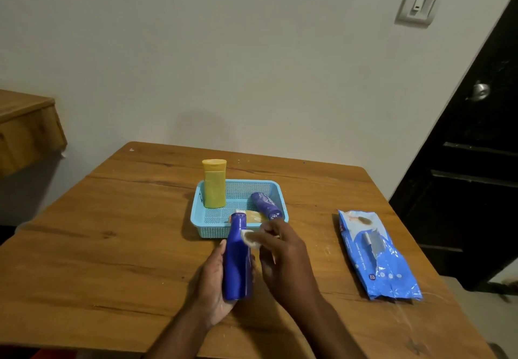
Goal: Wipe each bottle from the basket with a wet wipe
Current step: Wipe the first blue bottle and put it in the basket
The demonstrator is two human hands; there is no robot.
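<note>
Gripping a blue bottle (237, 260) at lower centre of the frame, the left hand (214, 283) steadies it above the table (112, 246) while the right hand (283, 255) pinches a wet wipe (249, 237) against its neck, just before the basket (207, 224).

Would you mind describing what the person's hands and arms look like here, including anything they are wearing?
Both the left hand and the right hand are bare: no gloves, rings, watch or bracelets show. The forearms are bare as well, with no sleeves reaching into view up to the bottom edge of the picture. The nails look short and unpainted. No markings or bandages can be seen.
</note>
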